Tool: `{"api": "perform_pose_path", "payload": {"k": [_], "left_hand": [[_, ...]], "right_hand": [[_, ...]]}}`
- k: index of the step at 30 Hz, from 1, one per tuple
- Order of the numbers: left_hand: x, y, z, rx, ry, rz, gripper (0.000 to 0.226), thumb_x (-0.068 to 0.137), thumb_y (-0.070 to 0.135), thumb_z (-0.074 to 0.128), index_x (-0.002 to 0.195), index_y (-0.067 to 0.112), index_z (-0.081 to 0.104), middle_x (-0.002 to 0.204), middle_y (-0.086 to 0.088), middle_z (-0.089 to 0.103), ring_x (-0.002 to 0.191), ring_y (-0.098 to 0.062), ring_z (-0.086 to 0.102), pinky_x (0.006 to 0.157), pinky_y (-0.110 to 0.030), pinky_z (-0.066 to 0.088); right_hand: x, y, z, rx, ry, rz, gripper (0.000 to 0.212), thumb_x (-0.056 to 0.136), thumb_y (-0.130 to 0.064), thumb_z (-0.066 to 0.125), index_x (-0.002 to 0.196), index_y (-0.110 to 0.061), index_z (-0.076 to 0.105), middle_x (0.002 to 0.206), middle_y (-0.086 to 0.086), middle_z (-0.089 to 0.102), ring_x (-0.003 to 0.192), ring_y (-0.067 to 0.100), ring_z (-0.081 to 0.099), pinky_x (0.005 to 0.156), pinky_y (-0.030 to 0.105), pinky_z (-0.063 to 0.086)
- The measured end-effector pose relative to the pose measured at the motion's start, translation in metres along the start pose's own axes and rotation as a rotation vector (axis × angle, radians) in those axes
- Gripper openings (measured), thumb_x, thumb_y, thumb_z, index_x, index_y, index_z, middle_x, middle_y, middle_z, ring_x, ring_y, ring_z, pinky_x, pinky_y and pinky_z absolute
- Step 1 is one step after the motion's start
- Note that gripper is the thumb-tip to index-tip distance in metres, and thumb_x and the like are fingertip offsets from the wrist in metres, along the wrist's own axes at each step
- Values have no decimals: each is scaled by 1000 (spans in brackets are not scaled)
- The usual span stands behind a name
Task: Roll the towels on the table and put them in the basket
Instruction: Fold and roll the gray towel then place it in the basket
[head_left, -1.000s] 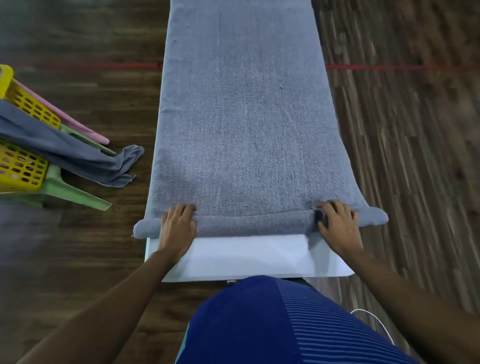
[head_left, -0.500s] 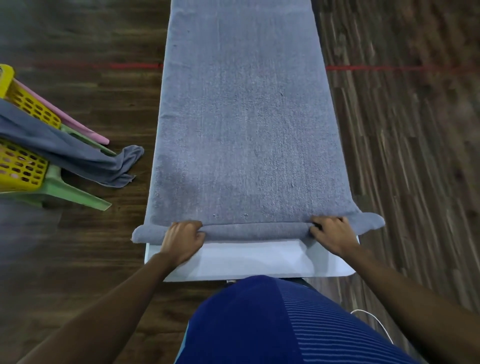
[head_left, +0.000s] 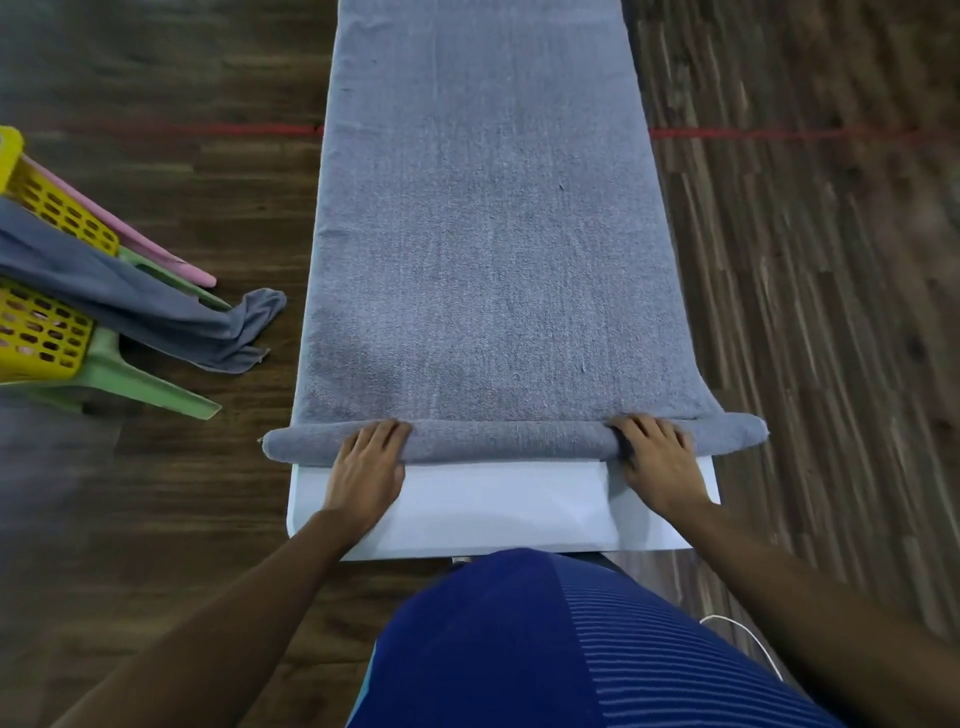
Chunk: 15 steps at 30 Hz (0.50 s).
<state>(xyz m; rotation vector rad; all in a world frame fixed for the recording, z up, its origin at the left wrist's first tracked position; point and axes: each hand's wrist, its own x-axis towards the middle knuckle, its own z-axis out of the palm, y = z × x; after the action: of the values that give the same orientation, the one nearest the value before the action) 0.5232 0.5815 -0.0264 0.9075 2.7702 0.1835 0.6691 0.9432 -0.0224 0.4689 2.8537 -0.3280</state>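
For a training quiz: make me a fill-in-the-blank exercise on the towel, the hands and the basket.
1. The towel spread along the white table is ___ in colour.
2. The left hand and the right hand both press on the ___ end of that towel, nearest the person.
3. The basket at the left is ___, and a second towel lies draped over it.
Missing words: grey; rolled; yellow.

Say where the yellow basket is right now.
In the head view, the yellow basket is at the far left edge, to the left of the white table, with a loose grey towel draped across it.
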Motion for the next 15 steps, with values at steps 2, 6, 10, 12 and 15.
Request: {"api": "perform_pose_path", "payload": {"k": [2, 6, 10, 12, 15], "left_hand": [[5, 1, -4, -30, 50, -18, 34, 75, 5, 70, 109, 7, 66, 106, -10, 67, 99, -31, 62, 87, -46, 48], [17, -3, -15, 0, 11, 16, 12, 86, 13, 54, 86, 12, 66, 85, -8, 70, 83, -30, 63, 81, -41, 46], [14, -13, -16, -71, -24, 84, 30, 86, 28, 35, 91, 13, 60, 90, -5, 63, 83, -27, 58, 79, -40, 45], [7, -12, -14, -109, -43, 98, 34, 85, 33, 40, 104, 14, 60, 100, -2, 61, 90, -23, 56, 82, -39, 45], [-2, -15, -7, -25, -40, 167, 46, 81, 35, 66, 120, 13, 59, 115, -3, 61, 104, -22, 57, 89, -39, 47]], "right_hand": [[7, -2, -5, 18, -12, 21, 40, 80, -17, 65, 120, -23, 60, 116, 1, 62, 109, 29, 53, 91, 43, 33], [20, -1, -18, 41, -145, 35, 31, 89, -26, 53, 119, -26, 61, 118, 0, 63, 114, 24, 52, 96, 39, 29], [26, -2, -26, 30, -242, 48, 28, 91, -27, 50, 115, -23, 62, 118, 5, 66, 115, 25, 55, 97, 40, 29], [24, -2, -25, 48, -243, 52, 28, 89, -26, 52, 115, -23, 61, 118, 4, 65, 116, 25, 54, 96, 39, 29], [18, -1, -21, 80, -207, 64, 29, 86, -25, 54, 115, -24, 60, 120, 2, 65, 117, 25, 53, 96, 39, 29]]}}
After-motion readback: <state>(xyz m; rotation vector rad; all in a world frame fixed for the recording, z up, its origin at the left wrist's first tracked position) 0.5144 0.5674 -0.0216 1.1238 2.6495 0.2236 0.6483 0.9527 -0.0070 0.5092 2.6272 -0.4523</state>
